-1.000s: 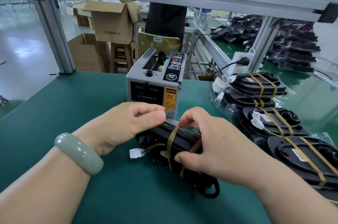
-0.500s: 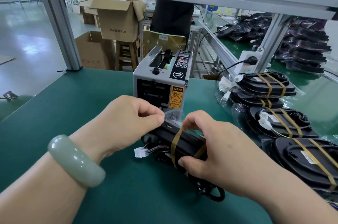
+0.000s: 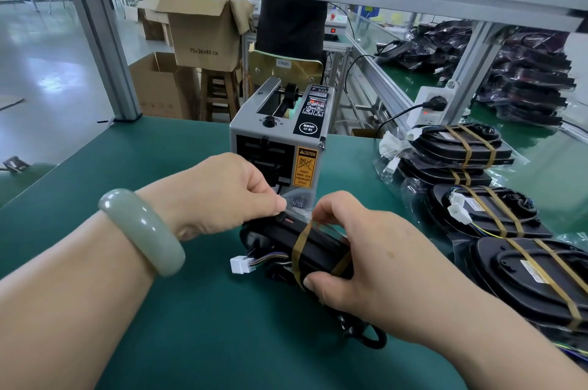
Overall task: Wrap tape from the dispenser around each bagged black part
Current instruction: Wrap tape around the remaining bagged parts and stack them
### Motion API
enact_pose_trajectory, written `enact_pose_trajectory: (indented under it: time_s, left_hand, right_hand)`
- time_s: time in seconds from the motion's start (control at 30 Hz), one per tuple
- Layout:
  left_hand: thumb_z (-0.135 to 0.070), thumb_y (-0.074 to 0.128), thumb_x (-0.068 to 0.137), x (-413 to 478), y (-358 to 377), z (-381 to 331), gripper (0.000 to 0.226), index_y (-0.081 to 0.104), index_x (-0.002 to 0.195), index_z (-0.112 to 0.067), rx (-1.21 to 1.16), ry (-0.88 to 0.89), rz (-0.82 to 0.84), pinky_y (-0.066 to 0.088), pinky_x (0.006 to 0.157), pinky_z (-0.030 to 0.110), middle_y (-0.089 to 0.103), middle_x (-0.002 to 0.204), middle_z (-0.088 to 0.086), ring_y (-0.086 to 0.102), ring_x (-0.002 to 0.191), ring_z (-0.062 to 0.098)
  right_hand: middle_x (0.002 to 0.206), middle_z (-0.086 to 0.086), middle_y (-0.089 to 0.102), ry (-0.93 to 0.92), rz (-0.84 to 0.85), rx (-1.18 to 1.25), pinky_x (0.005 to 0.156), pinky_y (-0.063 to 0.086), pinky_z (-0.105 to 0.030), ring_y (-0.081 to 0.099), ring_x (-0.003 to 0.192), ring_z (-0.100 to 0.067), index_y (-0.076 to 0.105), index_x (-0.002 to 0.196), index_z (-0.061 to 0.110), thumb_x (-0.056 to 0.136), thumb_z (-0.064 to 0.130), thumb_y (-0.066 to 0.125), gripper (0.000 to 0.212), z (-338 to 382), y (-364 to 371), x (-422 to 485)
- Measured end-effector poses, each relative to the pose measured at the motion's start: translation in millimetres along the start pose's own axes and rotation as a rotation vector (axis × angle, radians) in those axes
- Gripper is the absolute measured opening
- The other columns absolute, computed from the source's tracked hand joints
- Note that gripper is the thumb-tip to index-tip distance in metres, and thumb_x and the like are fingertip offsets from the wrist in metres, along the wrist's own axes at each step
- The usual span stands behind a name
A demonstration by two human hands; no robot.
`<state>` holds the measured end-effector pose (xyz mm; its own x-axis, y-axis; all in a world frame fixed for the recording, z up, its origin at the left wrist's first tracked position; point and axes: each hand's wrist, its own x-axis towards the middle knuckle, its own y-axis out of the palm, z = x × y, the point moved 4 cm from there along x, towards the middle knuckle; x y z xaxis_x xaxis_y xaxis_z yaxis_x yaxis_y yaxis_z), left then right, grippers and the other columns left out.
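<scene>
A bagged black part stands on edge on the green mat in front of the grey tape dispenser. Brown tape runs around the part's middle. My right hand grips the part over the tape, thumb on the near side, fingers on the top edge. My left hand pinches the clear bag at the part's upper left end. A white connector on coloured wires sticks out to the left.
Several taped black parts lie stacked at the right of the green table. A white power strip stands behind them. Cardboard boxes and a stool sit beyond the table. An aluminium frame post rises at far left.
Both hands keep their hold on the part. The view has shifted slightly; my left hand's pinch on the bag sits a little higher on the part's end.
</scene>
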<state>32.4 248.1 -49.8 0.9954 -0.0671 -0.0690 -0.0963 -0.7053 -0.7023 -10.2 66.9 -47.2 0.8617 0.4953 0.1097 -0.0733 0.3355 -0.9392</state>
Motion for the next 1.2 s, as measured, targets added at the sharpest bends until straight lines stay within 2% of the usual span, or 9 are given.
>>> enact_pose_trajectory:
  time_s: [0.17, 0.3, 0.43, 0.63, 0.8, 0.9, 1.03, 1.1, 1.2]
  left_hand:
    - [-0.04, 0.058, 0.086, -2, -6, -9, 0.043, 0.054, 0.071, 0.0, 0.105, 0.116, 0.04, 0.028, 0.041, 0.013, 0.036, 0.051, -0.004, 0.027, 0.044, 0.01]
    - [-0.042, 0.064, 0.082, -4, -13, -5, 0.035, 0.059, 0.065, -0.012, -0.096, 0.087, 0.046, 0.04, 0.058, 0.024, 0.051, 0.056, -0.006, 0.042, 0.052, 0.007]
    - [-0.034, 0.072, 0.078, -3, -10, -3, 0.011, 0.072, 0.069, -0.027, 0.007, 0.078, -0.054, 0.037, 0.048, 0.008, 0.063, 0.057, -0.014, 0.049, 0.049, -0.003]
    - [-0.029, 0.077, 0.075, 0, -7, -8, 0.014, 0.073, 0.061, -0.03, 0.088, 0.116, -0.03, 0.036, 0.045, 0.006, 0.063, 0.053, -0.013, 0.049, 0.046, -0.002]
    - [-0.034, 0.061, 0.089, 0, -4, -14, 0.032, 0.066, 0.072, -0.007, 0.287, 0.167, 0.041, 0.037, 0.046, 0.012, 0.052, 0.055, -0.002, 0.037, 0.045, 0.009]
    - [-0.035, 0.051, 0.093, -3, -2, -16, 0.039, 0.058, 0.078, 0.0, 0.365, 0.188, 0.08, 0.037, 0.05, 0.018, 0.049, 0.063, 0.005, 0.035, 0.051, 0.012]
    - [-0.049, 0.044, 0.08, -8, -7, -20, 0.048, 0.056, 0.081, -0.002, 0.273, 0.173, 0.147, 0.035, 0.049, 0.017, 0.044, 0.06, -0.002, 0.035, 0.051, 0.007]
    - [-0.05, 0.046, 0.076, -9, -10, -20, 0.049, 0.055, 0.077, -0.002, 0.193, 0.147, 0.151, 0.035, 0.053, 0.022, 0.045, 0.061, 0.0, 0.039, 0.058, 0.012]
    - [-0.043, 0.055, 0.078, -6, -9, -16, 0.04, 0.061, 0.071, -0.004, 0.136, 0.124, 0.099, 0.034, 0.048, 0.012, 0.05, 0.056, -0.004, 0.041, 0.053, 0.012]
  right_hand:
    - [0.067, 0.014, 0.048, -0.001, -0.003, -0.008, 0.063, 0.044, -0.028, 0.051, 0.07, -0.012, 0.03, 0.104, 0.039, 0.071, 0.053, 0.067, 0.051, -1, 0, -1]
    - [0.07, 0.015, 0.05, 0.009, -0.006, -0.012, 0.063, 0.044, -0.026, 0.053, 0.072, -0.011, 0.029, 0.104, 0.039, 0.072, 0.054, 0.067, 0.051, -1, 0, -1]
    - [0.071, 0.015, 0.051, 0.012, -0.004, -0.01, 0.064, 0.045, -0.027, 0.053, 0.072, -0.011, 0.03, 0.103, 0.039, 0.071, 0.053, 0.067, 0.051, -2, -1, 0]
    - [0.075, 0.013, 0.053, 0.009, 0.003, -0.014, 0.067, 0.047, -0.029, 0.054, 0.075, -0.013, 0.029, 0.104, 0.038, 0.072, 0.053, 0.067, 0.051, 0, 0, 1]
    - [0.075, 0.013, 0.052, 0.009, 0.009, -0.015, 0.066, 0.046, -0.03, 0.054, 0.076, -0.014, 0.031, 0.105, 0.038, 0.073, 0.053, 0.067, 0.05, 0, 0, 1]
    - [0.087, 0.012, 0.059, 0.008, 0.003, -0.016, 0.07, 0.048, -0.032, 0.056, 0.081, -0.015, 0.029, 0.105, 0.039, 0.072, 0.054, 0.066, 0.051, 0, 1, 1]
    - [0.076, 0.013, 0.053, 0.013, 0.001, -0.013, 0.067, 0.047, -0.031, 0.054, 0.078, -0.014, 0.03, 0.105, 0.039, 0.072, 0.053, 0.065, 0.05, -2, 0, 1]
    - [0.073, 0.013, 0.051, 0.013, 0.002, -0.013, 0.066, 0.046, -0.031, 0.054, 0.076, -0.014, 0.031, 0.105, 0.038, 0.072, 0.052, 0.066, 0.05, -3, 0, 1]
    - [0.072, 0.014, 0.049, 0.017, 0.002, -0.015, 0.067, 0.046, -0.03, 0.053, 0.076, -0.014, 0.031, 0.105, 0.039, 0.072, 0.053, 0.066, 0.051, -3, 0, 1]
